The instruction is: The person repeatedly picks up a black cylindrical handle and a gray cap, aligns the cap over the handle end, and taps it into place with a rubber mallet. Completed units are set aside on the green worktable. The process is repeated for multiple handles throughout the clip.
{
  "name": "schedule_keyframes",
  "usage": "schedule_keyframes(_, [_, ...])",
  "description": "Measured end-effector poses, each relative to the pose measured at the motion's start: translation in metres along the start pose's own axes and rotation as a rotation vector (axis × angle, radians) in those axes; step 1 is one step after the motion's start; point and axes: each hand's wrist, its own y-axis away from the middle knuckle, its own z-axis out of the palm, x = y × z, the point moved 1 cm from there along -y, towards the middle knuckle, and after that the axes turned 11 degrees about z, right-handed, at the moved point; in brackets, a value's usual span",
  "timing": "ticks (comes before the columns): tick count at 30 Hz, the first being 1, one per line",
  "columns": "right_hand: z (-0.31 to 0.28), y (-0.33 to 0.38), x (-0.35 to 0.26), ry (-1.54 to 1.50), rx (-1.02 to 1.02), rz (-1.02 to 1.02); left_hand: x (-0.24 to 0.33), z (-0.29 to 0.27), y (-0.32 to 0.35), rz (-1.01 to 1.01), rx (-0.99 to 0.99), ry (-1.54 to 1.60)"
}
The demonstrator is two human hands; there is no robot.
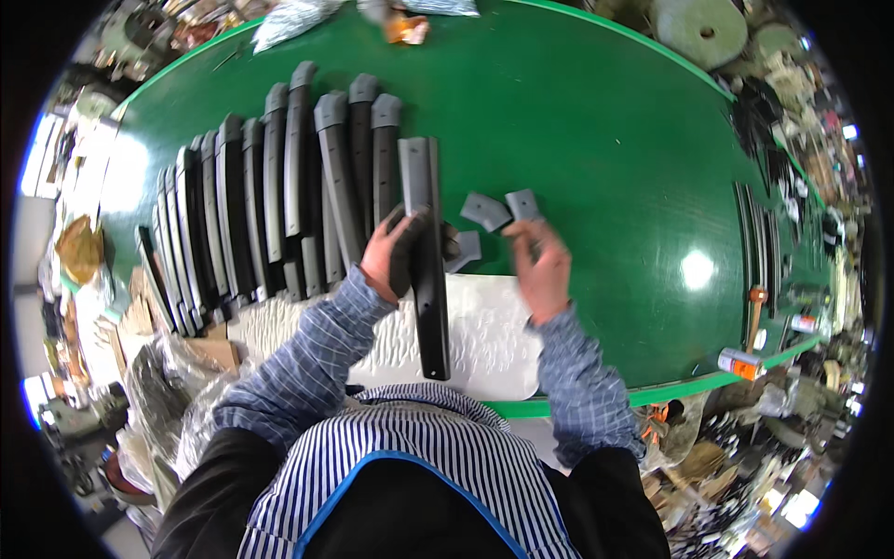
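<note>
My left hand (pixel 391 253) grips a long black strip (pixel 430 307) with a grey cap at its far end (pixel 417 168); the strip lies lengthwise across a white foam sheet (pixel 484 345) on the green table (pixel 596 158). My right hand (pixel 542 265) reaches to small grey end caps, its fingers on one cap (pixel 523 207). A second cap (pixel 485 211) and a third (pixel 466 250) lie just left of it. A row of several finished black strips with grey caps (pixel 270 196) lies to the left of my left hand.
Thin dark strips (pixel 759 242) lie at the table's right edge. A wooden-handled tool (pixel 754 312) and an orange-capped can (pixel 740 363) sit near the front right rim. Clear bags (pixel 289 19) lie at the far edge. Cardboard and plastic wrap (pixel 177 363) crowd the left.
</note>
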Motion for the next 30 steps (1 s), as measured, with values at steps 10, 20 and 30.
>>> schedule_keyframes(10, [0.008, -0.044, 0.073, 0.466, 0.039, -0.016, 0.105, -0.058, 0.092, 0.195, -0.121, 0.635])
schedule_keyframes(20, [-0.054, 0.136, -0.049, -0.125, -0.736, 0.416, 0.116, -0.067, 0.106, 0.390, -0.129, 0.678])
schedule_keyframes(30, [0.067, 0.152, -0.083, -1.680, -0.294, 0.547, 0.071, -0.006, 0.131, 0.548, -0.295, 0.702])
